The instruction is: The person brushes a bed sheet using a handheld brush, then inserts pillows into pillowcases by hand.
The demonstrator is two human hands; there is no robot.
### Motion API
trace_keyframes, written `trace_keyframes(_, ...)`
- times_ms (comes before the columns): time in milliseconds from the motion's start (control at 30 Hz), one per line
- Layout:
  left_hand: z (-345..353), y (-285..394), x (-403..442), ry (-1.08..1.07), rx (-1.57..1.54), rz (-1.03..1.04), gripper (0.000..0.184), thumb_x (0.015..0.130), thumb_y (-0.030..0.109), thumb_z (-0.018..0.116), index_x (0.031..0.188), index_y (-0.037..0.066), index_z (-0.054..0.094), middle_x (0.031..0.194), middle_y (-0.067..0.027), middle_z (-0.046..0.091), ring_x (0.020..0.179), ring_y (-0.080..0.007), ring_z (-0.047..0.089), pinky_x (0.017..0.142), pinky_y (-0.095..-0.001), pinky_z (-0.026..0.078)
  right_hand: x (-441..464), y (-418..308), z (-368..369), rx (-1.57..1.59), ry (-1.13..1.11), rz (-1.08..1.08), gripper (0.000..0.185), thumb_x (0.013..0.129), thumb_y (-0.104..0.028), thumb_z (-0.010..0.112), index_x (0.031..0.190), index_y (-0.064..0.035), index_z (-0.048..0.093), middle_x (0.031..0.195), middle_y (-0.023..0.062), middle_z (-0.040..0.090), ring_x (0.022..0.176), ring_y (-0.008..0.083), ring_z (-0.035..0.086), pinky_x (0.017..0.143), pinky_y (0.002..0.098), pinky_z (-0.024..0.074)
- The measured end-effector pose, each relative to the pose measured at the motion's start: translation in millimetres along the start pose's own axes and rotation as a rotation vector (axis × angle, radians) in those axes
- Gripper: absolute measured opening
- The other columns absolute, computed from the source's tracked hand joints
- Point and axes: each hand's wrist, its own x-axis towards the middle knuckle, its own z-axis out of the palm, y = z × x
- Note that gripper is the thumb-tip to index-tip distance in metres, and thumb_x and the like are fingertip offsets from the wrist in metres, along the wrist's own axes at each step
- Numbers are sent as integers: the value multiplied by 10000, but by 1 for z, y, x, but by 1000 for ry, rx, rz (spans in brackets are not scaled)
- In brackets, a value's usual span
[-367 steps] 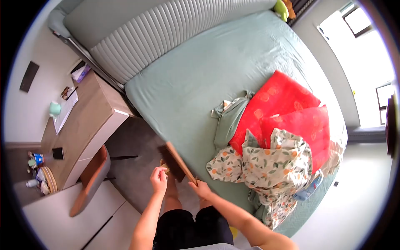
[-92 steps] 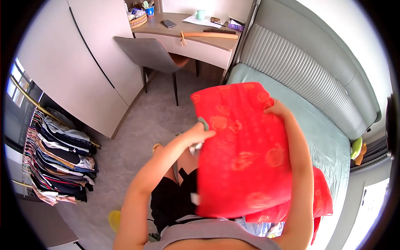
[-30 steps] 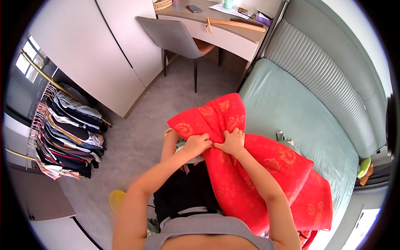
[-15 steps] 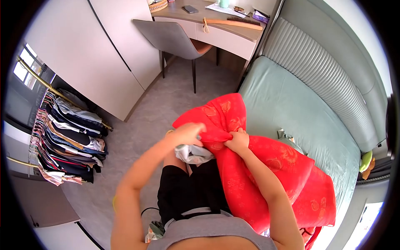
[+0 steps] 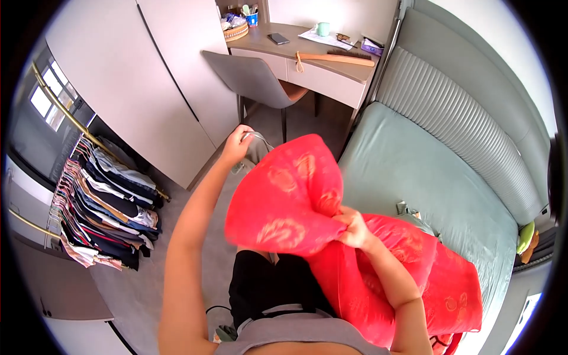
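A red quilt (image 5: 284, 201) with gold round patterns is bunched in front of my body and runs back over the bed's near edge. My right hand (image 5: 353, 228) grips it at a gathered neck, the fingers wrapped round the fabric. Farther out to the left, my left hand (image 5: 238, 142) is closed on the edge of a greyish-green cloth (image 5: 257, 150), raised beyond the quilt's left end. The lower part of that cloth is hidden behind the quilt. Another green patterned cloth (image 5: 414, 218) lies on the bed behind the quilt.
The bed (image 5: 426, 160) with its padded headboard is on the right. A grey chair (image 5: 254, 77) stands before the desk (image 5: 331, 68), which holds a wooden brush (image 5: 337, 58), phone and cup. At the left are a wardrobe (image 5: 130, 89) and a clothes rack (image 5: 109, 207).
The brush, held earlier, now lies on the desk. In the last second my left hand left the quilt and moved outward with the cloth, while my right kept its grip; the quilt's end swung up left.
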Motion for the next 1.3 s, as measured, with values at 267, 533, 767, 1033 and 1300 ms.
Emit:
trace_keyframes(267,17,52,15,-271,-123,-177,154,900,123,481,1041,68,510,833,36,490,710,-35,424,630,-188,371,2,-14,42,326,-308,-100,113,607,-106,641,693,-52,591,698,108,500,681,300,519,587,373,409)
trace_keyframes(533,-18,102,-15,-627,-202,-272,133,882,132,530,953,25,566,818,28,539,743,-29,458,676,-191,396,11,35,21,440,-231,102,242,575,-5,621,815,-2,650,849,98,585,828,243,574,746,336,450)
trace_keyframes(767,-49,83,-75,-324,147,-285,184,870,185,584,910,8,612,633,59,470,564,-37,386,499,-228,333,17,79,-13,-25,91,488,214,569,-55,611,774,-42,674,830,97,622,821,257,601,714,336,477)
trace_keyframes(1033,110,116,-151,104,4,-279,108,884,98,519,965,26,524,594,-27,534,565,-123,541,505,-269,409,52,100,17,-642,86,846,277,690,-286,531,825,-108,695,884,129,652,850,305,620,769,398,487)
trace_keyframes(1300,118,71,-128,215,411,13,253,712,-16,536,949,71,521,837,-184,576,739,-393,559,641,-442,446,78,101,18,-414,-28,975,309,653,-293,576,829,-70,697,921,168,651,889,319,616,789,399,483)
